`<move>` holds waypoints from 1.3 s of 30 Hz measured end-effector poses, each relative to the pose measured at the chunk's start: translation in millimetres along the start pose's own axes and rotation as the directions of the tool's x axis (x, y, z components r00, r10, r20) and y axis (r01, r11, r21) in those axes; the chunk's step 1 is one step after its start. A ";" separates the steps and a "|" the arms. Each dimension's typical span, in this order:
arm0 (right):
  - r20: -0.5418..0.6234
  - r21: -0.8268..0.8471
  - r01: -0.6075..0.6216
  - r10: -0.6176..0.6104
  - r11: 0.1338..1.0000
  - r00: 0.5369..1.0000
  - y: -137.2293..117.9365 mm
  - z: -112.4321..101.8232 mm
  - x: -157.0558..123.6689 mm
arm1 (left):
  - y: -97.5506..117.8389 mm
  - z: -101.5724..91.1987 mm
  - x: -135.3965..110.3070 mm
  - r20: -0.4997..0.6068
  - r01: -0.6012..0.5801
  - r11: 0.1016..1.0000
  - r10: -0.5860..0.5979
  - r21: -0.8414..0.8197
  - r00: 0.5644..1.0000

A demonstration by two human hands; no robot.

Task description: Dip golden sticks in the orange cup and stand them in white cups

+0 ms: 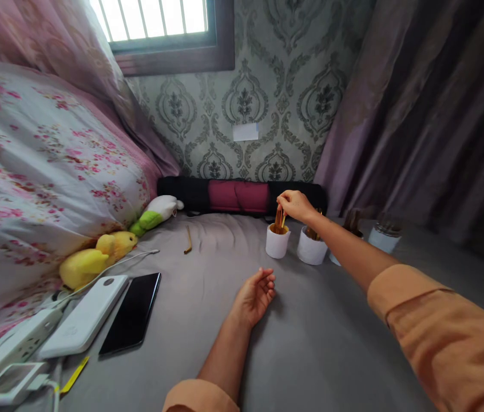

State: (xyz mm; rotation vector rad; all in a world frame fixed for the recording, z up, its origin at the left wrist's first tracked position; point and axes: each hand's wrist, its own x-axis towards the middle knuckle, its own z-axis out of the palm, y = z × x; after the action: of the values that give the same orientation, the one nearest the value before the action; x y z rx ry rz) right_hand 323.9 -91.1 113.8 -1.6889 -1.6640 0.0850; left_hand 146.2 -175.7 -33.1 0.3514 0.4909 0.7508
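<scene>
Right hand (297, 203) reaches out over the nearer-to-centre white cup (277, 245), palm down, thumb and fingertips pinched together at the top of the amber-brown utensils (279, 218), slim and fork-like. One piece or several in the pinch: cannot tell. The utensils stand in the cup mouth, long axis close to vertical, upper ends toward the fingers, lower ends hidden by the wall. Gripping from above probably keeps the fingers clear of the rim; the cup likely serves to keep slender pieces upright.

Left hand (254, 294) rests on the grey sheet (220, 343), half-open, fingers loosely curled, holding nothing; perhaps parked as support.

Second white cup (312, 250) just right, also holding utensils. Apart, left: golden-brown stick-like utensil (187, 240) lies flat, thicker end toward the wearer, thin end pointing to the wall.
</scene>
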 end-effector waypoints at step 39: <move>0.019 -0.068 -0.204 0.206 0.977 0.978 37.8 2.2 -4.5 | 0.3 -0.5 0.4 0.003 -0.004 1.000 0.004 -0.015 1.000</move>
State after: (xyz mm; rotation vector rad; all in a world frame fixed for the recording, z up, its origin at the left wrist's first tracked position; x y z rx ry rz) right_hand 353.5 -89.3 89.9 -1.9130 -1.5211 0.1534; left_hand 146.0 -175.1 -33.4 0.3393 0.4821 0.7571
